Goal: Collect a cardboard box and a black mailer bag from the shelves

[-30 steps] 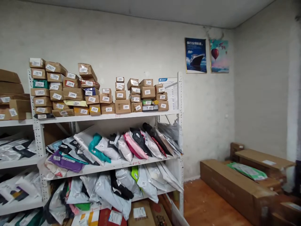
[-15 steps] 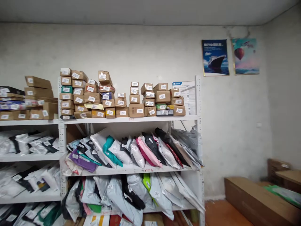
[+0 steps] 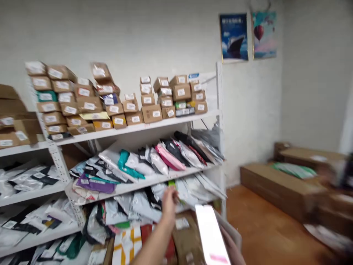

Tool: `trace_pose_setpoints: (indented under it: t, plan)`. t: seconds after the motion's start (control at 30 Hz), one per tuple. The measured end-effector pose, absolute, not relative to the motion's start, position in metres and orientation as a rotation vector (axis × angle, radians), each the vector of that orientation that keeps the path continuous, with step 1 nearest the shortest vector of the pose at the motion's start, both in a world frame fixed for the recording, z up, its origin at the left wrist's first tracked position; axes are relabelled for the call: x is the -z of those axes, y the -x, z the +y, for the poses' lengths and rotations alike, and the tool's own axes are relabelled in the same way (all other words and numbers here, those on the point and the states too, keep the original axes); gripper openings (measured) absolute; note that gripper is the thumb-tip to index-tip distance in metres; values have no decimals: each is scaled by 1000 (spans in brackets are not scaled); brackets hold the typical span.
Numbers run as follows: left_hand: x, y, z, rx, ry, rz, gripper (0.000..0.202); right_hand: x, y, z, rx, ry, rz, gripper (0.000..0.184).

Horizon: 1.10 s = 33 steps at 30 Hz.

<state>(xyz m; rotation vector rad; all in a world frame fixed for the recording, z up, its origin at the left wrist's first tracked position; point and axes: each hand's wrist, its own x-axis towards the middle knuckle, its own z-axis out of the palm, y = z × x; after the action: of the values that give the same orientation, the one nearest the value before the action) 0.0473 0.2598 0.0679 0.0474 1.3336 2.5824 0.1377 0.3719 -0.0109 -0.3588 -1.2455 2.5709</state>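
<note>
My left hand point(image 3: 169, 202) is raised in front of the lower shelf, its fingers bent and smeared by motion, so whether they close on anything does not show. Behind it hang grey and white mailing bags point(image 3: 147, 204). My right hand point(image 3: 231, 241) comes in at the lower right, gripping a phone point(image 3: 211, 232) with a bright white screen; most of its fingers are behind the phone. Under my hands lie a brown parcel point(image 3: 186, 233) with a white label and a white box with yellow stripes point(image 3: 127, 241).
White shelving point(image 3: 138, 129) carries stacked labelled cardboard boxes point(image 3: 89, 105) on top and bagged parcels point(image 3: 171, 156) below. To the right, long cartons point(image 3: 281, 187) lie on the orange-brown floor point(image 3: 245, 224). Two posters point(image 3: 234, 38) hang on the wall.
Both hands and the phone have come into view from below. The view has tilted down, moved closer to the shelves and turned right.
</note>
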Motion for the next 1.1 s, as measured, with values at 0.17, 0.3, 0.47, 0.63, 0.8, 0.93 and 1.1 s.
trace_pose_setpoints:
  t: [0.17,0.3,0.47,0.63,0.8,0.93,1.1]
  plan:
    - [-81,-2,147,-2671,-124,1420,36,-2,-123,310,-2849,-17,-940,54]
    - [-80,20,100,-2664,-196,1437,39,-15,-85,276,-2883,-298,-939,58]
    - [-67,54,88,-2655,-229,1424,38,-12,-47,260,-2902,-422,-983,63]
    - [-57,105,111,-2624,-207,1415,40,-9,13,280,-2936,-398,-1032,66]
    - [-50,162,145,-2716,-279,1430,38,-3,96,325,-3011,-439,-1063,68]
    - [-47,199,169,-2808,-403,1540,31,-21,175,356,-3215,-413,-1093,65]
    - [-54,228,186,-2848,-481,1720,30,-90,312,333,-3427,-614,-1175,64]
